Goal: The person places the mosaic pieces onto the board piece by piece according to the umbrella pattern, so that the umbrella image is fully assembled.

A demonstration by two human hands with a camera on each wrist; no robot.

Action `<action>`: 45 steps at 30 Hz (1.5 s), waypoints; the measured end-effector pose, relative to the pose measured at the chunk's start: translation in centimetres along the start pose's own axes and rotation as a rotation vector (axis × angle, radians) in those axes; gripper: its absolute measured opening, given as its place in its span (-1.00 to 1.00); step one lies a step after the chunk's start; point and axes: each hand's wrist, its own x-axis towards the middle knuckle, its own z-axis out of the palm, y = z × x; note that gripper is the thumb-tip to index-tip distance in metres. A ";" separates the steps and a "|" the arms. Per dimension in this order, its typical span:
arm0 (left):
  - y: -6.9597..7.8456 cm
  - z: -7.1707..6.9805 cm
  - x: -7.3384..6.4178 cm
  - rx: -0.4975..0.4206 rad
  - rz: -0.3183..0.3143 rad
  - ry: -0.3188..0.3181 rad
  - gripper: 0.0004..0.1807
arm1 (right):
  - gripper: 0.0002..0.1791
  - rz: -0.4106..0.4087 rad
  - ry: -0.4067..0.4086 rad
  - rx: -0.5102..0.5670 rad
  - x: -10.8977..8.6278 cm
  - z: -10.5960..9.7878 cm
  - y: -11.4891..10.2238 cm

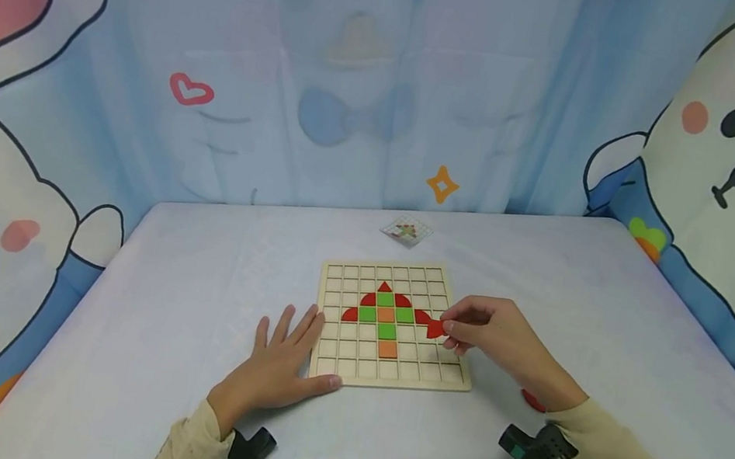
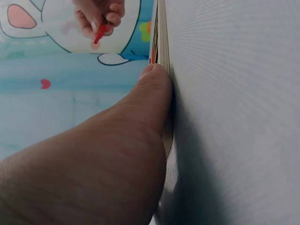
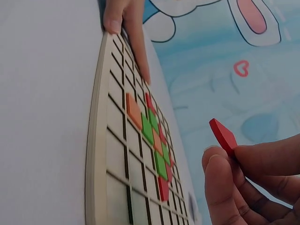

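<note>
A square wooden grid board point(image 1: 358, 369) lies on the white table. Green, orange and red tiles sit in its cells, among them a green tile point(image 1: 387, 331), an orange tile point(image 1: 387, 349) and a red tile point(image 1: 351, 314). My left hand point(image 1: 281, 366) rests at the board's left side with fingers spread, the thumb along its near left corner. Over the right part of the board, my right hand point(image 1: 494, 330) pinches a small red tile point(image 3: 225, 136) between thumb and fingers. The right wrist view shows this tile held above the board surface, apart from it.
A small picture card point(image 1: 407, 230) with a coloured pattern lies behind the board. Another red piece point(image 1: 532, 400) is on the table, partly hidden by my right wrist. A blue cartoon curtain point(image 1: 357, 102) hangs behind the table.
</note>
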 end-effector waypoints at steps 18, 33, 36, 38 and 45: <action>0.0 0.2 0.0 0.007 -0.001 0.005 0.19 | -0.95 -0.057 -0.052 -0.004 0.6 4.3 -0.2; 0.0 0.1 0.1 0.008 0.001 0.009 0.20 | -0.94 -0.108 -0.039 -0.168 0.4 6.8 1.1; 0.1 0.0 0.1 0.017 0.001 0.011 0.19 | -0.92 -0.131 -0.037 -0.193 0.3 6.9 1.0; 0.2 -0.1 0.0 0.016 0.004 0.016 0.19 | -0.91 -0.143 -0.036 -0.201 0.3 7.0 1.0; 0.4 -0.2 -0.2 0.004 0.006 0.011 0.19 | -0.92 -0.149 -0.042 -0.221 0.1 7.2 1.2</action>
